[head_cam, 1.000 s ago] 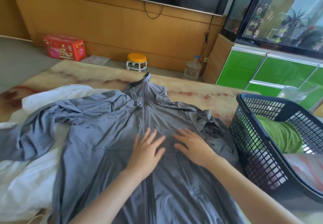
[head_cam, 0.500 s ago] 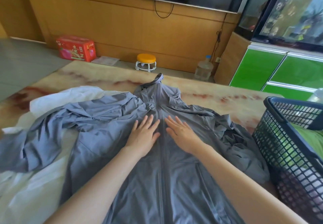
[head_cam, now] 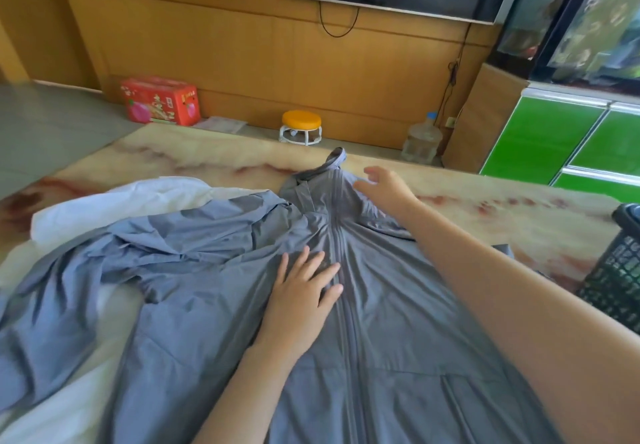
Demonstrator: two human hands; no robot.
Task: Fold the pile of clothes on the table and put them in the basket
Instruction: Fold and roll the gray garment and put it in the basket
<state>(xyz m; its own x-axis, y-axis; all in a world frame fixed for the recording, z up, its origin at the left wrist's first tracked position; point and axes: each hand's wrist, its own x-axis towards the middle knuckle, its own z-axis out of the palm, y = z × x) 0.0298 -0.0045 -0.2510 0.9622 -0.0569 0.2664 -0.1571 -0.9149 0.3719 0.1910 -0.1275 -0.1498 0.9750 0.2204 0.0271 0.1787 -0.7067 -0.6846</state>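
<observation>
A grey-blue zip jacket (head_cam: 391, 322) lies spread front-up on the marble-patterned table (head_cam: 207, 153), its collar pointing away from me. My left hand (head_cam: 301, 294) presses flat on the chest just left of the zip, fingers straight. My right hand (head_cam: 384, 185) is stretched out over the jacket's right shoulder by the collar, fingers loosely spread and holding nothing. The left sleeve (head_cam: 69, 277) lies crumpled across a white garment (head_cam: 114, 201) beneath it. The black mesh basket (head_cam: 620, 270) shows only partly at the right edge.
Beyond the table's far edge stand a red box (head_cam: 159, 101), a small orange-topped stool (head_cam: 300, 127) and a clear water bottle (head_cam: 420, 139) on the floor. Green cabinet doors (head_cam: 554, 139) and a glass tank are at the right, a television on the wood-panelled wall.
My right hand left the chest beside the zip and reached forward to the right shoulder near the collar. My left hand stayed pressed on the chest. The view shifted left, pushing the basket to the edge.
</observation>
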